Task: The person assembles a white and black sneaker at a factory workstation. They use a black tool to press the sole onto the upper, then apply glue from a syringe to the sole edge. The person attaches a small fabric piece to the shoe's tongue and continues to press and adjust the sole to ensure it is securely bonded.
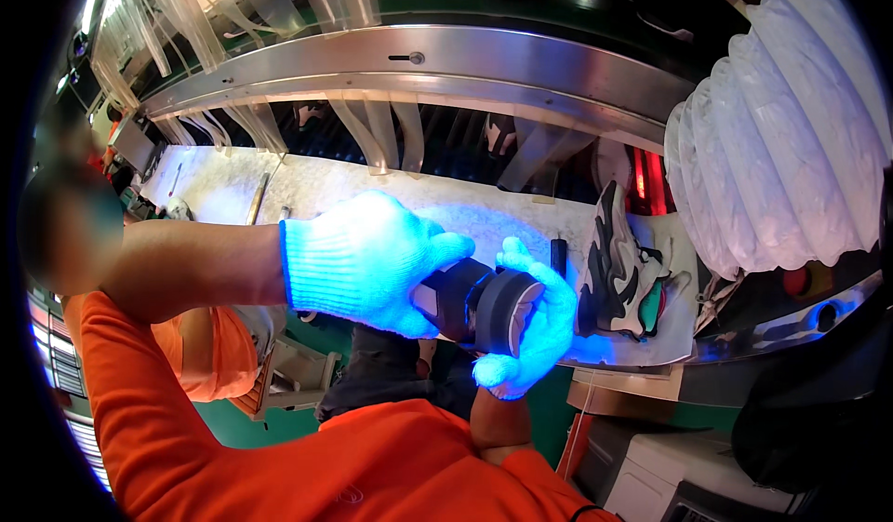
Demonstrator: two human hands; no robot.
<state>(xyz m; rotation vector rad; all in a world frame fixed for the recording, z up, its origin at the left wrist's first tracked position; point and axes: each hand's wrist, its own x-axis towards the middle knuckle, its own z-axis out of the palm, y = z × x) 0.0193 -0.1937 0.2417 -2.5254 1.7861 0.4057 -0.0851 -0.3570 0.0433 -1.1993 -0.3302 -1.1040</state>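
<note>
Head view, its middle serving as the dial's centre: at eight o'clock another person (pixel 219 366) in orange is showing below the wearer's left forearm. Between nine and ten, a slim tool (pixel 258 199) with a wooden-looking handle is lying on the pale bench (pixel 321 187). Near nine o'clock the left hand (pixel 361 263), in a knitted glove glowing blue under the light, is gripping the left end of a dark shoe (pixel 456 301), one digit pressing above and another below. Clear plastic strips (pixel 377 133) are hanging around eleven, beneath a curved metal rail (pixel 372 66) that is running across twelve. Towards five o'clock that dark shoe is sitting between both hands, its thick-edged end facing right; the foreshortening is hiding its full shape. At four the right hand (pixel 549 327), gloved alike, is cupping that right end, its fingers curling over the top and its thumb bracing lower down. By three a short black cylinder (pixel 558 256) is standing out against the bench. Just past three, a black-and-white shoe (pixel 609 275) with a teal patch is resting on the bench. Between two and three, a red light (pixel 642 178) is glowing beside a ribbed white hose (pixel 777 140).
</note>
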